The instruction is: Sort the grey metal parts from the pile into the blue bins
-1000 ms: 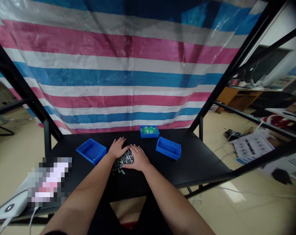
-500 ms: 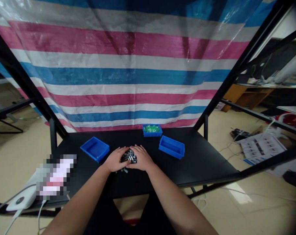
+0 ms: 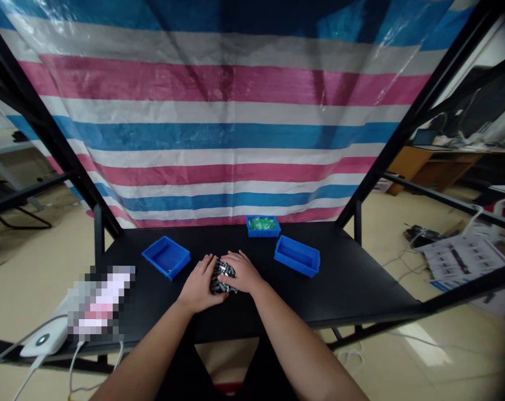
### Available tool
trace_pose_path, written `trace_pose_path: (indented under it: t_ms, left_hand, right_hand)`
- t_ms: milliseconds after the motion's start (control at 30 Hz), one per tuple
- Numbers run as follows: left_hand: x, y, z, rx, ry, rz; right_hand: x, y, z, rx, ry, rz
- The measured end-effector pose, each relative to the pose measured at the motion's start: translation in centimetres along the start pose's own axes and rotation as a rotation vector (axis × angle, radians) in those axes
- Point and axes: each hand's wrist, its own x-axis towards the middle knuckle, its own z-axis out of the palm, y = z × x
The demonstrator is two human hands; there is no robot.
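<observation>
Pixelated object: blurred beyond naming, at the left end of the black table (image 3: 352, 289), just behind a white plastic unit (image 3: 43, 341) with trailing cables (image 3: 74, 356).

Left bin: blue plastic bin (image 3: 166, 257), set at an angle, well left of the hands. Risk: a wide sweep of the left forearm could clip its corner and shove it across the smooth tabletop.

Left hand (image 3: 200, 284): fingers (image 3: 206, 264) together and slightly curved, pressed against the heap's left side; no closed grip, and firmness impossible to judge.

Heap: small grey metal parts (image 3: 222, 278), piled between both palms near the table's middle, mostly hidden. Risk: too much squeezing could pop loose pieces out through the gap between the hands; rolling parts could then scatter toward the front edge.

Right hand (image 3: 241, 272): arched over the heap's top right, fingers (image 3: 231, 257) lightly spread, palm not closed.

Far bin: small blue bin (image 3: 263, 226) of green-packed items (image 3: 263, 224), near the table's back edge. Risk: stray parts landing there could mix with the contents.

Right bin: blue plastic bin (image 3: 297, 256), just right of the right hand, angled. Risk: a careless right-wrist turn could knock it.
</observation>
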Motion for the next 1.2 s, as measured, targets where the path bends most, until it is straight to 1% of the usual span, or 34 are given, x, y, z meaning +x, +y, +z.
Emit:
trace_pose_path:
  t_ms: [100,233,300,367,433,500,567,633,733,800,900,967,1033,1133,1200]
  left_hand:
    - [0.8,-0.2,0.1,-0.021,0.005,0.013]
    - [1.6,-0.2,0.0,-0.032,0.005,0.042]
    - [1.7,-0.1,-0.1,-0.034,0.006,0.043]
    - [1.7,-0.1,-0.1,-0.045,0.008,0.041]
    - [1.5,0.0,-0.2,-0.063,0.013,0.039]
    - [1.4,0.0,-0.4,-0.079,0.016,0.034]
    - [1.3,0.1,-0.6,-0.090,0.016,0.025]
    - [1.3,0.1,-0.8,-0.109,0.024,0.015]
    - [1.3,-0.1,-0.8,-0.166,0.062,-0.020]
    - [1.6,-0.5,-0.6,-0.208,0.088,-0.070]
    - [2.5,-1.3,-0.1,-0.235,0.086,-0.155]
    - [3.5,-1.8,0.1,-0.222,0.057,-0.201]
    - [4.6,-2.0,0.0,-0.203,0.003,-0.223]
    - [5.8,-1.6,-0.7,-0.195,-0.094,-0.207]
    - [5.9,-0.8,-1.3,-0.192,-0.124,-0.173]
  right_hand:
    - [-0.5,0.0,0.0,0.057,0.013,-0.035]
    - [-0.8,-0.2,0.2,0.095,0.096,-0.009]
    - [-0.8,-0.2,0.3,0.092,0.154,-0.009]
    - [-0.5,0.2,0.4,0.084,0.267,0.026]
    - [-0.1,1.2,0.4,0.081,0.439,0.138]
    - [0.3,2.7,0.2,0.085,0.605,0.298]
    - [0.8,4.4,-0.2,0.091,0.697,0.440]
    - [1.4,5.9,-0.8,0.075,0.720,0.505]
    - [2.3,7.5,-1.6,-0.001,0.763,0.525]
    - [2.7,8.0,-1.9,-0.042,0.782,0.544]
    - [3.1,8.1,-2.0,-0.055,0.763,0.578]
    - [3.1,8.0,-2.0,-0.056,0.748,0.592]
    - [3.0,7.8,-2.0,-0.063,0.742,0.590]
    - [2.8,7.6,-2.1,-0.062,0.734,0.559]
    - [2.5,7.2,-2.1,-0.033,0.718,0.520]
